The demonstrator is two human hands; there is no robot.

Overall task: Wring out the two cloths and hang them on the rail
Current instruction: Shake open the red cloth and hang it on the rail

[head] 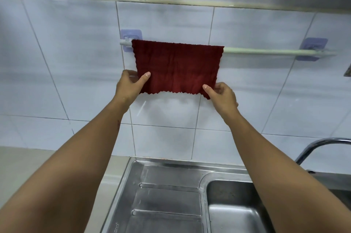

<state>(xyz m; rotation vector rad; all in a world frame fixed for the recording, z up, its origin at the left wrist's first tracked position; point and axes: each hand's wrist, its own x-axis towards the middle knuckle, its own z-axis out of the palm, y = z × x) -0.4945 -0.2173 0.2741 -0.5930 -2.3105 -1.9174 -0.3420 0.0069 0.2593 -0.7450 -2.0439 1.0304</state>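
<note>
A dark red cloth (pixel 176 67) hangs over the left half of the pale rail (pixel 266 51) on the tiled wall (pixel 66 61). Both hands hold its lower corners — the left hand (pixel 129 86) has its grip clamped on the left corner, the right hand (pixel 223 97) pinches the right one. Below sits a steel sink (pixel 233 208) beside the counter (pixel 38 172), the tap (pixel 321 145) at right.
</note>
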